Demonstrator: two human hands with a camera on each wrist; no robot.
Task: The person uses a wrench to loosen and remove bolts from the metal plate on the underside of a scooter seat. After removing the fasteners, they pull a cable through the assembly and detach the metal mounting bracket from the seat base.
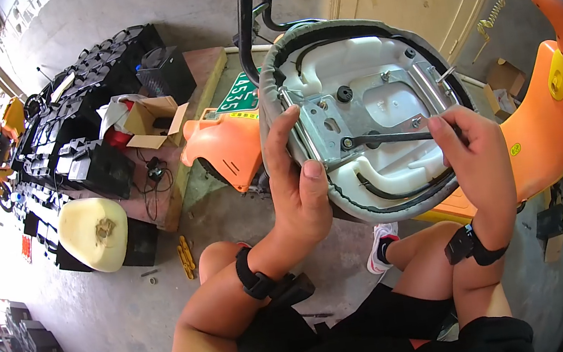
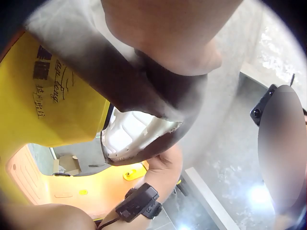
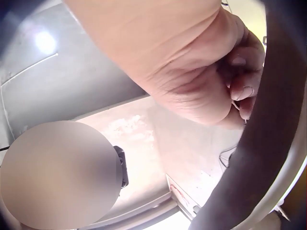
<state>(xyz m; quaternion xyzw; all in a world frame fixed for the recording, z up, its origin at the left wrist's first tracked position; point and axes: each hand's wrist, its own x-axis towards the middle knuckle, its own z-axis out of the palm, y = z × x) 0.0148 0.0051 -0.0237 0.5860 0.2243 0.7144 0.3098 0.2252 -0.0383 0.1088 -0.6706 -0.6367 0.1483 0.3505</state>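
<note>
Concrete shop floor, batteries (image 1: 83, 124) stacked upper left, orange scooter (image 1: 549, 131) at right. Seat (image 1: 323, 62) sits flipped underside-up mid-frame, above the knees. Left hand (image 1: 292, 174) clamps its left rim beside the bracket (image 1: 359, 111); right hand (image 1: 476, 156) pinches the black rod (image 1: 391, 137) at the right edge. I'd brace the seat on a knee and hold the left side firm so the rod doesn't twist.

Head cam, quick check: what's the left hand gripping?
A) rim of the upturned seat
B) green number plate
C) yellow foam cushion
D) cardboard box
A: the left hand is curled round the rim of the upturned seat, with its fingertips by the metal bracket. The yellow foam cushion lies apart on the floor.
</note>
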